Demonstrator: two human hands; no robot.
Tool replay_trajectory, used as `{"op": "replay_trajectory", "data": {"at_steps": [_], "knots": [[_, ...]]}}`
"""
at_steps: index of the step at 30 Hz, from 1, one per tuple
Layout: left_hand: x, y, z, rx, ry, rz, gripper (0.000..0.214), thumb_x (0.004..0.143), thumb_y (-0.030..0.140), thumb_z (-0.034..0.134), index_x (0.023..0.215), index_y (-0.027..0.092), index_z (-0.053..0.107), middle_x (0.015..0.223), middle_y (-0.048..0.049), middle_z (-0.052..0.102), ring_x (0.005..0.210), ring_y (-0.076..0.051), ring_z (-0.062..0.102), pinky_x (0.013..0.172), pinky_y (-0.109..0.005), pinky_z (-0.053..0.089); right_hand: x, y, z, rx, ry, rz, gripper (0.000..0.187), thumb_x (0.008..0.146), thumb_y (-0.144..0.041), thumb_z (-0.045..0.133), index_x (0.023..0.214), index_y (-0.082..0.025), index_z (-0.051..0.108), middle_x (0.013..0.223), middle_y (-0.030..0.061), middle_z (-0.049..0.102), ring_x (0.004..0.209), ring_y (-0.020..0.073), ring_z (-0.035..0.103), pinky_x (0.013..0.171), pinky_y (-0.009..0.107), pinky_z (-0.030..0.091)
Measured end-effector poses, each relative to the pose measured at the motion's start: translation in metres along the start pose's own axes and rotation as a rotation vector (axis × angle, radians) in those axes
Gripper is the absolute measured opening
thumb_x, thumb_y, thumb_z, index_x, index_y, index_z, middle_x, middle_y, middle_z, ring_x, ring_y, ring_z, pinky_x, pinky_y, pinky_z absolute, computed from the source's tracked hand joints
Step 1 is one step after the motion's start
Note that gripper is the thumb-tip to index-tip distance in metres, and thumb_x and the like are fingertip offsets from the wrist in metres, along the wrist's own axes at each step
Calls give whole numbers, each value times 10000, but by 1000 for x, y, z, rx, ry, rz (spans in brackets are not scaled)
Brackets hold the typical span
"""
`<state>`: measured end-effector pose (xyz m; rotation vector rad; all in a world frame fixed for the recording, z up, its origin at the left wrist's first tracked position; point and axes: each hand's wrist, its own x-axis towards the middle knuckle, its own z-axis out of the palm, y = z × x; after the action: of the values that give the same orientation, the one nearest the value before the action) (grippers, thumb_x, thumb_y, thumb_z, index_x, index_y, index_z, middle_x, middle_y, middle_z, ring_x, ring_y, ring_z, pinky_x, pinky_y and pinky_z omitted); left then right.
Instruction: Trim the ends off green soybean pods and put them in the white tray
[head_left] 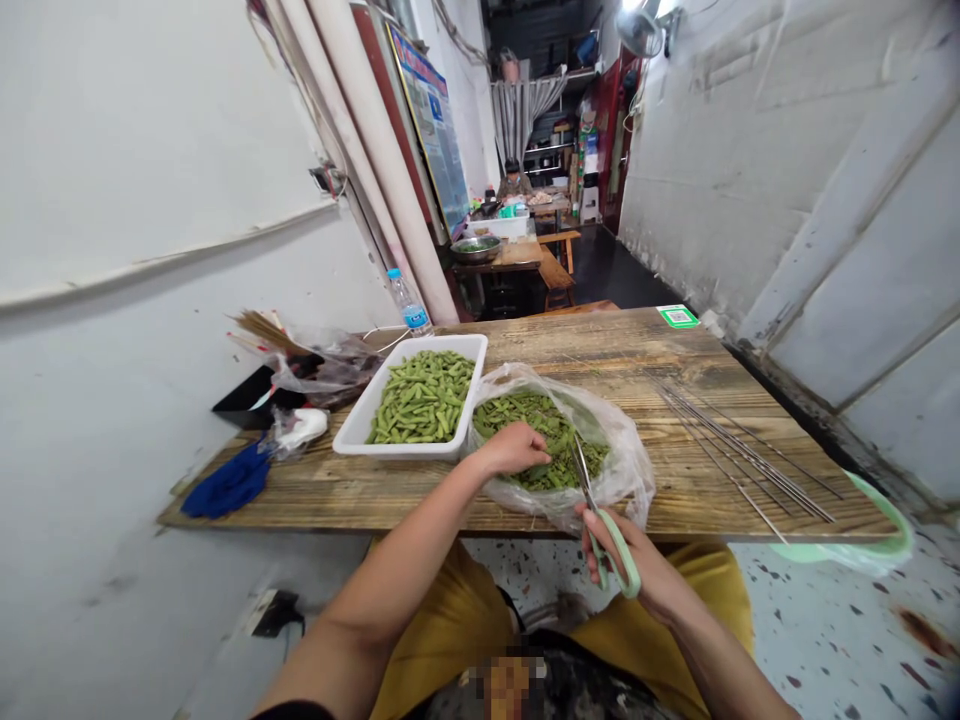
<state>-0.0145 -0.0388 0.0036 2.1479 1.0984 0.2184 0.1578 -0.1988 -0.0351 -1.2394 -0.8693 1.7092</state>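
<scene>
My left hand (516, 449) reaches into a clear plastic bag (626, 455) of green bean pods (551, 440) at the table's near edge, fingers curled down among the pods. Whether they grip one I cannot make out. My right hand (637, 565) is closed round the pale green handles of a pair of scissors (600, 520), whose blades point up over the bag's near rim. Left of the bag stands a white rectangular tray (352, 432) heaped with green pods (421, 397).
Several thin metal skewers (739, 450) lie on the wooden table (697, 380) at the right. A water bottle (409, 305), a bag of bamboo sticks (300, 355) and a blue cloth (229, 485) sit left. A green basin (874, 545) is below right. A person sits far down the corridor.
</scene>
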Motion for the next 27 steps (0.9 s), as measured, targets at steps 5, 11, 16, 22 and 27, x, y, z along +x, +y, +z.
{"op": "replay_trajectory", "data": {"at_steps": [5, 11, 16, 22, 27], "knots": [[-6, 10, -6, 38, -119, 33, 215, 674, 274, 587, 507, 139, 595, 435, 48, 413, 465, -75, 326, 486, -215, 220, 4, -7, 1, -63, -15, -20, 386, 757, -545, 621, 923, -201, 564, 635, -51, 506, 503, 93, 485, 441, 206, 421], [-6, 9, -10, 33, -213, 100, 222, 641, 239, 603, 444, 144, 562, 392, 53, 365, 442, -70, 296, 465, -214, 207, 4, -9, -1, -187, -11, -47, 411, 712, -567, 654, 880, -198, 587, 528, -85, 435, 376, 70, 403, 342, 192, 379], [-6, 3, -8, -75, -259, 102, 167, 698, 241, 581, 734, 166, 726, 501, 46, 540, 494, -82, 393, 504, -188, 282, 5, -3, -3, -214, -17, -48, 380, 724, -556, 646, 844, -201, 583, 494, -95, 410, 351, 68, 393, 316, 186, 381], [0, 0, 11, -149, -206, 3, 216, 724, 288, 582, 811, 150, 723, 641, 24, 629, 586, -94, 483, 568, -175, 339, 9, -1, 2, -186, -12, -24, 399, 726, -583, 626, 714, -196, 528, 495, -86, 441, 346, 60, 409, 309, 175, 367], [5, -2, 21, -54, 171, -104, 212, 740, 268, 585, 844, 143, 721, 744, -38, 678, 650, -140, 552, 618, -215, 374, 13, -5, 4, -15, 19, 28, 407, 720, -564, 642, 651, -186, 508, 507, -66, 503, 344, 59, 434, 321, 183, 387]]}}
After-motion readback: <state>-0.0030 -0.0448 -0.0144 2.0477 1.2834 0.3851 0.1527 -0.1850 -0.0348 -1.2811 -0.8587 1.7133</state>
